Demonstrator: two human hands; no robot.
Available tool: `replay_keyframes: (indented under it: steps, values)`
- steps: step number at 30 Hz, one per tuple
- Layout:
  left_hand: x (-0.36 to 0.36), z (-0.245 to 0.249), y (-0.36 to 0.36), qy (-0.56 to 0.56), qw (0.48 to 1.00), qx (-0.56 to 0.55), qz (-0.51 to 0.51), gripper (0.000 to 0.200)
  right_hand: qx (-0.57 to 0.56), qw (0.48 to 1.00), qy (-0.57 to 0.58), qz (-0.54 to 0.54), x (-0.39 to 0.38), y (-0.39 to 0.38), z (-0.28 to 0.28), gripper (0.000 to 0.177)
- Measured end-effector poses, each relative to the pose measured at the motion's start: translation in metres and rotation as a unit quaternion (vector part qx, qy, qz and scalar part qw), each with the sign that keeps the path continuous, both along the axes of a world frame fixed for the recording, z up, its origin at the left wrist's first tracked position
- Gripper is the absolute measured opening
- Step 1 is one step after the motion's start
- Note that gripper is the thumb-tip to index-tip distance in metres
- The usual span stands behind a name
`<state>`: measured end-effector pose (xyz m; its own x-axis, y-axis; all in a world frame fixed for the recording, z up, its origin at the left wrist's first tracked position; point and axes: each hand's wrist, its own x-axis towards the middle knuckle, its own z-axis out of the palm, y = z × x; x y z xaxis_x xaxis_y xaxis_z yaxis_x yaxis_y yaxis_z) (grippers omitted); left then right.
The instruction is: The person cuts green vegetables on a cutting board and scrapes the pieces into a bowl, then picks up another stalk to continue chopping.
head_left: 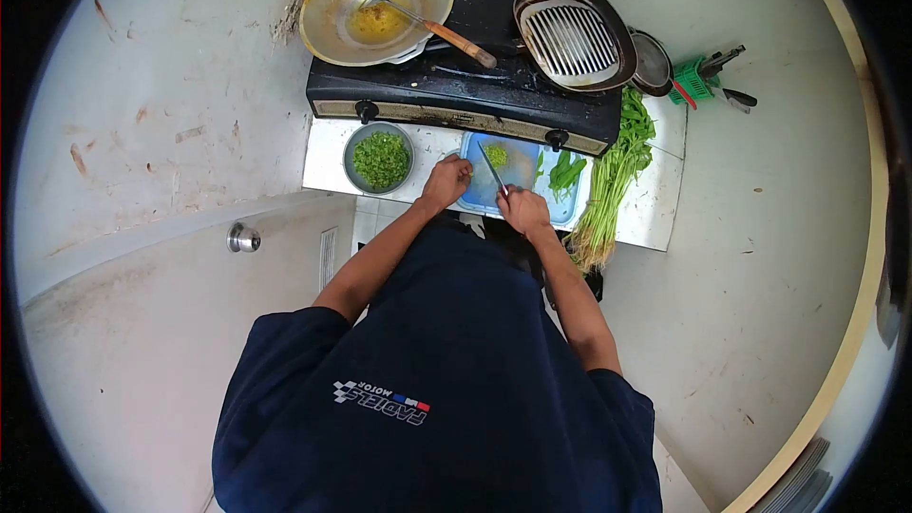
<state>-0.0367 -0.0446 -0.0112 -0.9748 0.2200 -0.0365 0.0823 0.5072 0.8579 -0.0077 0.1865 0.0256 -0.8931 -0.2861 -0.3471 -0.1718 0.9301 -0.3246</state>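
Observation:
My right hand (522,208) is closed round the handle of a knife (492,167), whose blade points away over a blue cutting board (518,176). At the board's left edge is my left hand (450,180), its fingers drawn together; what they hold, if anything, is too small to name. Chopped green pieces (496,155) lie beside the blade. Some green leaves (565,174) rest on the board's right part. A bowl of chopped greens (381,160) stands left of my left hand. Long-stemmed greens with roots (610,185) lie right of the board.
Behind the board stands a black stove (456,100). It carries a wok (328,24) with a wooden-handled ladle (461,43) and a ridged grill pan (573,40). A strainer (651,65) and a green basket with utensils (693,81) are at the right.

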Motion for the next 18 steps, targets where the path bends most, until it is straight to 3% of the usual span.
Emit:
replay_keyframes:
  steps: [18]
  values:
    - [-0.006,0.003,0.007,0.042,0.999,0.015,0.002,0.009,-0.048,0.998,0.0,-0.033,0.027,-0.037,-0.005,0.041]
